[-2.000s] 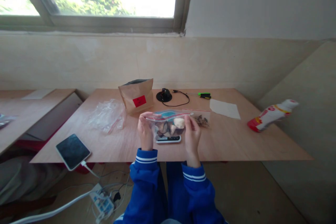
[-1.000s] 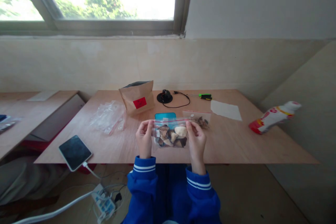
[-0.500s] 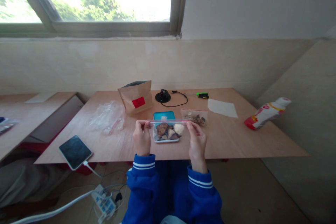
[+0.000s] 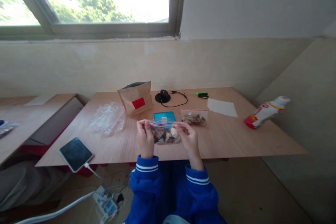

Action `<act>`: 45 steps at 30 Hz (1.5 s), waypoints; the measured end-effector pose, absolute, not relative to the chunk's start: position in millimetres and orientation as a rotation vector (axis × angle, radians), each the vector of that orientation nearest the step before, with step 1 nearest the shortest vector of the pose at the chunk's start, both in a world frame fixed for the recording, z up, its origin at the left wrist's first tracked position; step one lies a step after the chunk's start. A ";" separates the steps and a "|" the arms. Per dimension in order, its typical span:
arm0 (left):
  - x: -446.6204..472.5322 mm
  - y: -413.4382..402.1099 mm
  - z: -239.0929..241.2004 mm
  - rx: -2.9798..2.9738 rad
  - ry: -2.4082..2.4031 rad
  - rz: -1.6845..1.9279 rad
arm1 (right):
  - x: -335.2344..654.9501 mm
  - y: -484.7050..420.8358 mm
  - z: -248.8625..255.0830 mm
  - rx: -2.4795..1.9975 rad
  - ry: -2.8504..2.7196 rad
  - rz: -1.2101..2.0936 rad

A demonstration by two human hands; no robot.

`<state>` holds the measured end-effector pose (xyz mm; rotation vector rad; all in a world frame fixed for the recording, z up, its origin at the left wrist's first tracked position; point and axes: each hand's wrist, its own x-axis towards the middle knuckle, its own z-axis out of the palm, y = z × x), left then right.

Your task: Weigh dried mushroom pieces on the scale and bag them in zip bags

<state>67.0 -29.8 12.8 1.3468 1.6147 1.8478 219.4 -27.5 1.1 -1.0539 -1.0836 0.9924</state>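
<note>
A clear zip bag (image 4: 165,133) with a red seal strip, filled with brown and white pieces, hangs upright just above the wooden table (image 4: 231,136). My left hand (image 4: 145,139) pinches its top left corner. My right hand (image 4: 188,138) pinches the seal strip nearer the middle. Both wrists wear blue sleeves with white stripes. Behind the bag lies a small scale with a teal top (image 4: 164,116). A second filled zip bag (image 4: 194,118) lies flat to its right.
A brown paper pouch with a red label (image 4: 136,100) stands behind the scale, with crumpled empty bags (image 4: 107,118) to its left. A tablet (image 4: 76,149) overhangs the front left corner. A black cable device (image 4: 162,97), green tool (image 4: 202,94), paper sheet (image 4: 222,107) and white-red bottle (image 4: 266,111) lie farther right.
The bag was lifted, then lowered again near the scale. My right hand has slid left along the seal strip, so the hands are closer together.
</note>
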 end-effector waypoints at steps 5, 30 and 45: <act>60.6 -29.9 10.2 1.357 1.655 1.837 | 221.4 -25.0 -2.1 -1.123 -1.131 0.990; 60.0 -40.1 21.5 1.460 1.512 1.876 | 212.0 -24.4 43.8 -1.142 -1.949 0.329; 53.6 -42.2 24.4 1.416 1.287 1.649 | 207.2 -26.8 36.8 -1.243 -1.859 0.100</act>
